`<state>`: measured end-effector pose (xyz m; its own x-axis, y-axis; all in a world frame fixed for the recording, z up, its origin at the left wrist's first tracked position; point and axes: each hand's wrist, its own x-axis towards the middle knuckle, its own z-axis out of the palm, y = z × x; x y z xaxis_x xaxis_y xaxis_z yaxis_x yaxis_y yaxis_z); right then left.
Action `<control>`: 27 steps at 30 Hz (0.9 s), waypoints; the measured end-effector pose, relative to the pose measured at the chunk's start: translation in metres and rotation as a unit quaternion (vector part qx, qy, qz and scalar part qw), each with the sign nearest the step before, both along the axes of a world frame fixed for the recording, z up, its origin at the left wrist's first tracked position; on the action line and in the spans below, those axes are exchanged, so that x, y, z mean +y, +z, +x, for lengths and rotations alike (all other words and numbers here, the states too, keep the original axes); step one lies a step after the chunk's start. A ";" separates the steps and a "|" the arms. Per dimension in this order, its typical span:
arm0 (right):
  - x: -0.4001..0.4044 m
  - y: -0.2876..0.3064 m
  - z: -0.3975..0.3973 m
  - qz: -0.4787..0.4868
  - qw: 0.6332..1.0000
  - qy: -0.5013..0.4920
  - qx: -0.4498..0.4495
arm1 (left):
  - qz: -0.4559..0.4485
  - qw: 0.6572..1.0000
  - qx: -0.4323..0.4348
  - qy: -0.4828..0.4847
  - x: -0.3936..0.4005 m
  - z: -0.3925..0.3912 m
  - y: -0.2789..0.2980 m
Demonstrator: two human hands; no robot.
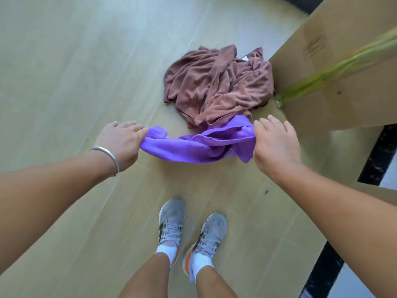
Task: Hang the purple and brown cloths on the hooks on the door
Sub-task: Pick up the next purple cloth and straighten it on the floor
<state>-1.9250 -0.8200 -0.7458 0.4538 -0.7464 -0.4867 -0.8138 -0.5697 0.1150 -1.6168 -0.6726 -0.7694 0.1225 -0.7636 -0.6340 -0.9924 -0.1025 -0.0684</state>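
Observation:
A purple cloth [193, 147] hangs stretched between my two hands above the floor. My left hand [122, 143], with a silver bangle on its wrist, grips the cloth's left end. My right hand [275, 143] grips its right end. Just beyond it a crumpled brown cloth [217, 84] lies in a heap on the beige tiled floor, beside a cardboard box. No door or hooks are in view.
A large cardboard box [343, 61] stands at the right, with blurred green stalks [335, 69] across it. A dark threshold strip [378, 155] runs along the right. My feet in grey sneakers [191, 231] stand below the cloth. A small purple scrap [266, 192] lies on the floor.

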 end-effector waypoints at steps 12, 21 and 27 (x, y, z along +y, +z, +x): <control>-0.032 0.174 0.126 -0.080 0.990 0.082 -0.080 | -0.076 0.994 -0.032 0.071 0.014 0.103 0.163; -0.005 0.231 0.256 -0.081 0.985 0.144 -0.049 | -0.123 0.972 -0.074 0.184 0.071 0.188 0.236; 0.057 0.231 0.329 -0.047 0.968 0.239 -0.068 | -0.147 0.954 -0.086 0.245 0.118 0.212 0.264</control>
